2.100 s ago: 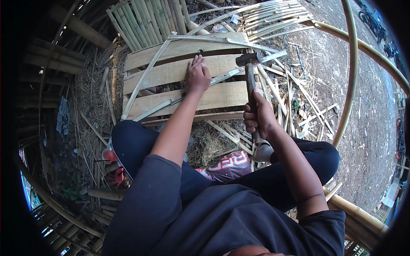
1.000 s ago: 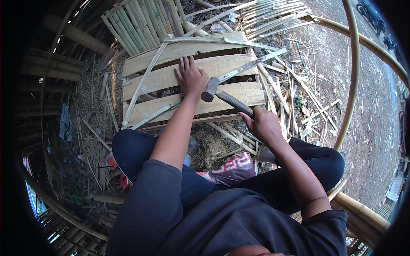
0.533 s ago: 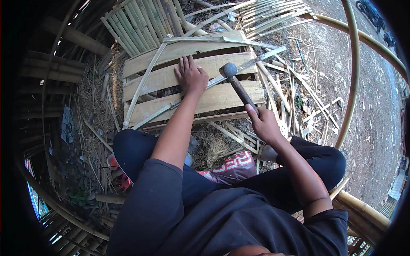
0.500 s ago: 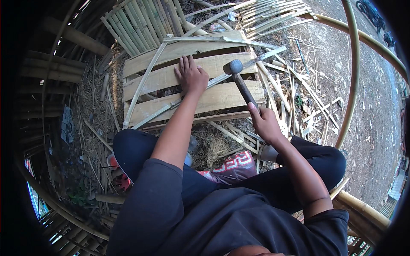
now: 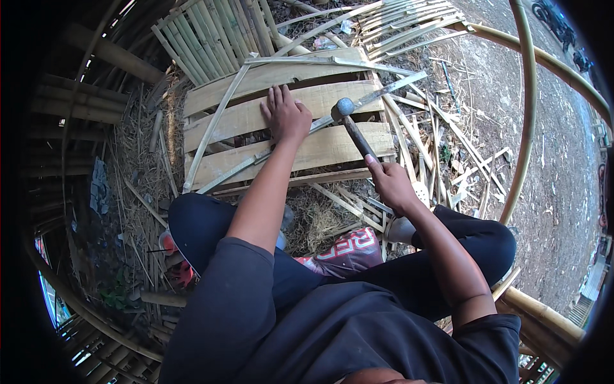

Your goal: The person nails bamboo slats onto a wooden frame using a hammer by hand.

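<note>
My left hand lies on the middle board of a slatted wooden platform, fingers stretched out and holding nothing. Under its wrist side a thin bamboo strip runs diagonally across the boards and past the platform's right edge. My right hand is closed around the dark handle of a hammer. The grey hammer head is over the diagonal strip, near the right end of the platform; whether it touches the strip I cannot tell. Two joined pale strips lie along the platform's left and far sides.
Bamboo slat panels stand beyond the platform at the far left, with more slats at the far right. Loose bamboo offcuts litter the ground on the right. A curved bamboo pole rises there. My folded legs flank a dark printed cloth.
The hammer and my right hand have shifted slightly left, and the hammer head is a little lower in the picture. My left hand stays in place on the board.
</note>
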The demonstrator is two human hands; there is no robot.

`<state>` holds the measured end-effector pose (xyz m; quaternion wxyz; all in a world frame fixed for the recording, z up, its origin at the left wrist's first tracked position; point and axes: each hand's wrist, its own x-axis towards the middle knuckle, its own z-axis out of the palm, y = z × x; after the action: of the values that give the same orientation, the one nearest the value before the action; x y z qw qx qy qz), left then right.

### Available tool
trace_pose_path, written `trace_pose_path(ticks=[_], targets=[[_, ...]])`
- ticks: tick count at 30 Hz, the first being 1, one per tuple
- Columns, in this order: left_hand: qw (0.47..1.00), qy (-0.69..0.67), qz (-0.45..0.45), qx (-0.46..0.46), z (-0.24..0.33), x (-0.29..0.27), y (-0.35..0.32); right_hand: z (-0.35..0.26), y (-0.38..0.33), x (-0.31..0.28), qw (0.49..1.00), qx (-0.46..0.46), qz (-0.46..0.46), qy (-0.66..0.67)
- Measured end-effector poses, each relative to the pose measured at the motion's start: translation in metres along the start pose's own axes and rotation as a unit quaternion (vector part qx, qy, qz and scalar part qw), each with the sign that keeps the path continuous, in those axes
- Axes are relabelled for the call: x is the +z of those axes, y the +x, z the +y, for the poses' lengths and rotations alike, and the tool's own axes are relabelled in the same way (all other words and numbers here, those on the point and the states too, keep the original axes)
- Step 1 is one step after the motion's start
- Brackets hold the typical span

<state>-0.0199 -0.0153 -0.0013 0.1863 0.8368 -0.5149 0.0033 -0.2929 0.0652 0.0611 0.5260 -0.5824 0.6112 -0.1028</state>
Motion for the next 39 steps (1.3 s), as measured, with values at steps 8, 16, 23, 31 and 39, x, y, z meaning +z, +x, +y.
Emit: trace_pose_path(ticks=[8,16,23,31,39], targets=[[1.0,-0.002,0.005,0.001,0.0,0.002,0.0,-0.002,0.0,-0.002,0.999,-0.022,0.013,-0.021],[1.0,-0.009,-0.003,0.0,0.003,0.0,-0.001,-0.007,-0.003,-0.003,0.999,-0.007,0.012,0.043],[1.0,0.012,0.008,-0.002,0.003,0.002,0.0,-0.002,-0.015,0.004,0.966,-0.214,0.101,0.1],[0.998,-0.021,0.03,0.045,-0.002,0.006,-0.002,-0.017,-0.007,0.002,0.995,0.017,0.028,0.09],[0.998,-0.043,0.031,0.04,-0.001,0.005,0.001,-0.015,-0.004,0.006,0.999,0.038,0.0,0.028]])
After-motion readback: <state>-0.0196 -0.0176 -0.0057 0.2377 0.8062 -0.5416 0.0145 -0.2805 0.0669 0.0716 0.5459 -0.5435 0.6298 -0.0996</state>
